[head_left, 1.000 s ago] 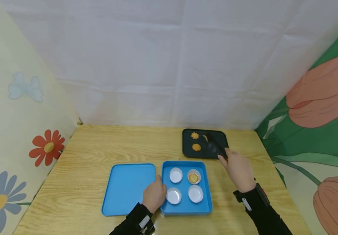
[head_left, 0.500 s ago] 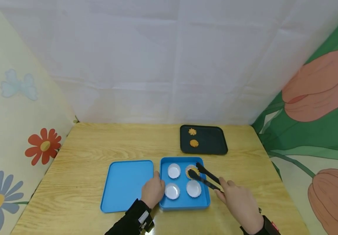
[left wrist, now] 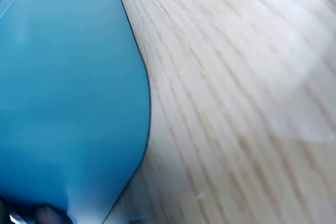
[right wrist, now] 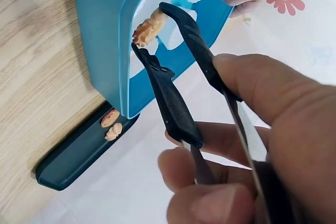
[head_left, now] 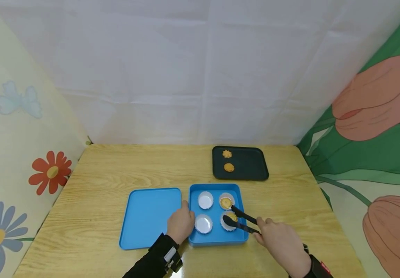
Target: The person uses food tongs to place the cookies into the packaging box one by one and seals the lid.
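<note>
My right hand (head_left: pixel 281 240) grips black tongs (head_left: pixel 244 223); their tips hold a golden cookie (head_left: pixel 232 217) at the front right white paper cup (head_left: pixel 227 224). In the right wrist view the cookie (right wrist: pixel 149 28) sits between the two tong tips (right wrist: pixel 181 24). Another cookie (head_left: pixel 226 203) lies in the back right cup. Both left cups (head_left: pixel 205 200) hold nothing, and all the cups stand in a blue box (head_left: pixel 217 243). At the box's left wall rests my left hand (head_left: pixel 180 222), with a finger along the side.
A blue lid or tray (head_left: pixel 151 218) lies left of the box on the wooden table (head_left: pixel 99 216). Behind the box is a black tray (head_left: pixel 250 164) with two cookies (head_left: pixel 229 167) at its left side. A white cloth (head_left: pixel 144 77) hangs at the back.
The tongs have moved from the black tray to the front right cup, carrying a cookie that was on that tray. My left hand has stayed beside the box.
</note>
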Action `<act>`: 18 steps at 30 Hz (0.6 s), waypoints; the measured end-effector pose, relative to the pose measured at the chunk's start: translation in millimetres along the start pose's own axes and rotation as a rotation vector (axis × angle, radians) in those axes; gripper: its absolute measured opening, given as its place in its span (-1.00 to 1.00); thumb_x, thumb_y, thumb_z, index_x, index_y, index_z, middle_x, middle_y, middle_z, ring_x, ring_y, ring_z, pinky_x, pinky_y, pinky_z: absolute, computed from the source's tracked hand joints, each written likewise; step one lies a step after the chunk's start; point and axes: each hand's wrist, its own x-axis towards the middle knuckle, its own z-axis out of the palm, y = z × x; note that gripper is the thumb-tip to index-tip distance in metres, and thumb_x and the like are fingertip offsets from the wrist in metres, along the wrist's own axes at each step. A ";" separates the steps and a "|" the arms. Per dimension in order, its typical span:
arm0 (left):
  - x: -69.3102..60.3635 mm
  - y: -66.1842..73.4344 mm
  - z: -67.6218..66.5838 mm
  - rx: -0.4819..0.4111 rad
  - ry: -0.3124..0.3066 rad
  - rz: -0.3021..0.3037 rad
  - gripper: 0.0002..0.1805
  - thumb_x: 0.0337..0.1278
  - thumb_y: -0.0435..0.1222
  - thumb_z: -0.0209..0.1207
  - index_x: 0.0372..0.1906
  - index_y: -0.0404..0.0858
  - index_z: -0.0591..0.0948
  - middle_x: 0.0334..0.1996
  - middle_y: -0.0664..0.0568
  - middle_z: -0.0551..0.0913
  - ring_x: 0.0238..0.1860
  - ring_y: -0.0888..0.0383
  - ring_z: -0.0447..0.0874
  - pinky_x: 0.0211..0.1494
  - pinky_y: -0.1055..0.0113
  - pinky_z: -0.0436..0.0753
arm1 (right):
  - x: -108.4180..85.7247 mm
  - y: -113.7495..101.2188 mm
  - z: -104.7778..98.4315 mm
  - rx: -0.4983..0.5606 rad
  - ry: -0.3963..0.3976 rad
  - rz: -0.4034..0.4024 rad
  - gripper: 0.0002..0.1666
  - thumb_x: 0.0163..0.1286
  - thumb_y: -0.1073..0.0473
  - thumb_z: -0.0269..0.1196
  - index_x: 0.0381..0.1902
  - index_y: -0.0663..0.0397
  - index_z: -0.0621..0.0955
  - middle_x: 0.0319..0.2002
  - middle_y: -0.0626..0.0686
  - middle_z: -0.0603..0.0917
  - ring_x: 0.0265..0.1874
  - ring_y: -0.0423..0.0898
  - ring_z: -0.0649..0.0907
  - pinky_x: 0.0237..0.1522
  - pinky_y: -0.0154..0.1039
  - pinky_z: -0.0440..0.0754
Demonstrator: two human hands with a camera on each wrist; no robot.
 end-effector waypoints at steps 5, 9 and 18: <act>-0.5 0.1 -0.7 -0.004 0.005 -0.004 -0.54 0.18 -0.28 -0.07 0.13 -0.48 0.35 -0.26 -0.27 0.59 -0.51 0.08 0.49 -0.44 0.09 0.49 | 1.2 -3.1 2.3 -0.015 0.026 -0.034 -0.59 0.06 -0.14 0.30 -0.37 0.08 0.58 -0.69 -0.05 0.35 -0.83 -0.21 0.25 -0.78 -0.31 0.20; -0.9 0.0 -1.2 -0.010 -0.005 -0.007 -0.53 0.19 -0.28 -0.07 0.14 -0.48 0.35 -0.21 -0.28 0.59 -0.47 0.07 0.51 -0.39 0.04 0.51 | 3.5 -5.0 5.8 -0.021 0.033 -0.045 -0.58 0.06 -0.15 0.31 -0.39 0.09 0.59 -0.70 -0.06 0.34 -0.83 -0.21 0.23 -0.78 -0.32 0.18; -1.1 0.6 -0.8 -0.009 0.006 0.010 -0.54 0.18 -0.28 -0.07 0.12 -0.49 0.36 -0.25 -0.28 0.59 -0.49 0.06 0.51 -0.42 0.07 0.50 | 7.8 -4.3 9.2 -0.006 0.044 -0.043 -0.54 0.02 -0.17 0.32 -0.41 0.13 0.59 -0.69 -0.04 0.36 -0.82 -0.22 0.26 -0.79 -0.31 0.22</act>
